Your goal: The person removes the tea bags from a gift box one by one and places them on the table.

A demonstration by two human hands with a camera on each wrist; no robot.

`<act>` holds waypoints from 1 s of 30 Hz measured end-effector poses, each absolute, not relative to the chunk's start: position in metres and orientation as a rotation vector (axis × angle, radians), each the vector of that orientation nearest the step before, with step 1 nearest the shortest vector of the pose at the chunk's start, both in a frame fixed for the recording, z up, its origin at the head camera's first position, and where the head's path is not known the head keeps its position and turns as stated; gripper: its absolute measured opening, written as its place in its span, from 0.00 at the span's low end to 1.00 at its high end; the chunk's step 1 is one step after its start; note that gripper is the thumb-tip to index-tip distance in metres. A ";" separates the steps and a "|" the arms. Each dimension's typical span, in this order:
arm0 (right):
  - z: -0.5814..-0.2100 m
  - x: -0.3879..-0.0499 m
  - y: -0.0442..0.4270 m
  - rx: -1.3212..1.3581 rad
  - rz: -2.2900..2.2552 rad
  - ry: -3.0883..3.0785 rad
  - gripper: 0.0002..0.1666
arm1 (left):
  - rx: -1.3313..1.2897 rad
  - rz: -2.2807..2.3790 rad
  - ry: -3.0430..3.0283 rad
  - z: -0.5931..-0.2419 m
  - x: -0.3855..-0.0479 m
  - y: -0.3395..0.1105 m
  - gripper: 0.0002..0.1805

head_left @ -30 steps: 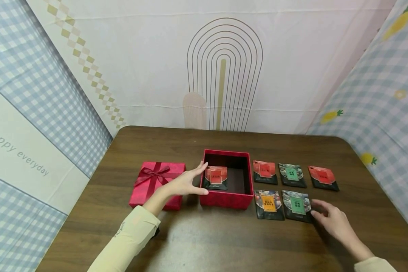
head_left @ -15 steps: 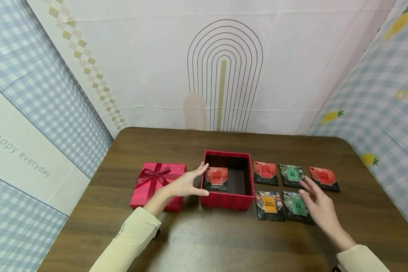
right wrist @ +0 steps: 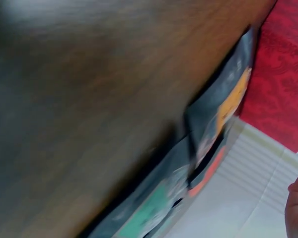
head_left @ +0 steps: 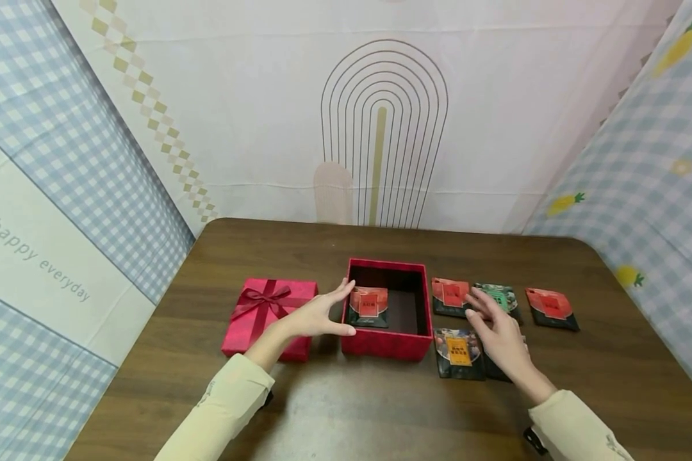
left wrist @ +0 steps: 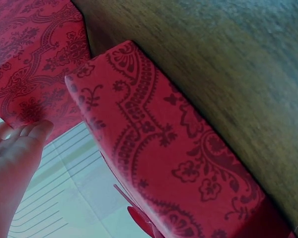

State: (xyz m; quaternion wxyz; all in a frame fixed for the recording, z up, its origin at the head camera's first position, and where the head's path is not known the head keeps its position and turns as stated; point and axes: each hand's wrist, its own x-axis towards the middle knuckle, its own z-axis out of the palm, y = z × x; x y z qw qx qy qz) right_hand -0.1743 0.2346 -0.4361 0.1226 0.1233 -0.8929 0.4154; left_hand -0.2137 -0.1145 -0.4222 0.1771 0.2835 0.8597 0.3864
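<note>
A red patterned gift box [head_left: 386, 344] stands without its lid, a red-and-black packet [head_left: 368, 308] lying at its left inside. My left hand [head_left: 321, 315] spreads thumb and fingers along the box's left side; in the left wrist view its fingertips [left wrist: 39, 130] touch the red wall. Over the packets to the right hovers my right hand [head_left: 500, 338], fingers loosely bent and holding nothing. Under or around it are an orange-label packet [head_left: 459, 353], a red packet [head_left: 450, 296], and two green-label packets, the back one [head_left: 502, 298] partly covered and the front one [right wrist: 146, 210] mostly hidden in the head view.
The pink-red lid [head_left: 271, 314] with a ribbon bow lies left of the box, behind my left forearm. Another red packet [head_left: 551, 308] lies at the far right. All rest on a brown wooden table [head_left: 380, 410] with patterned cloth behind.
My right hand has risen from the front green-label packet and moved left over the packets toward the box. My left hand stays at the box's left side.
</note>
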 end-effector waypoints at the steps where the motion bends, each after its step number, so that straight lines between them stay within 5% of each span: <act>1: -0.435 -0.176 0.232 0.366 1.221 -2.607 0.28 | 0.803 1.097 2.433 -0.422 -0.214 -0.114 0.50; 30: -0.411 -0.206 0.156 0.632 1.454 -2.556 0.22 | 0.802 1.112 2.416 -0.422 -0.214 -0.114 0.50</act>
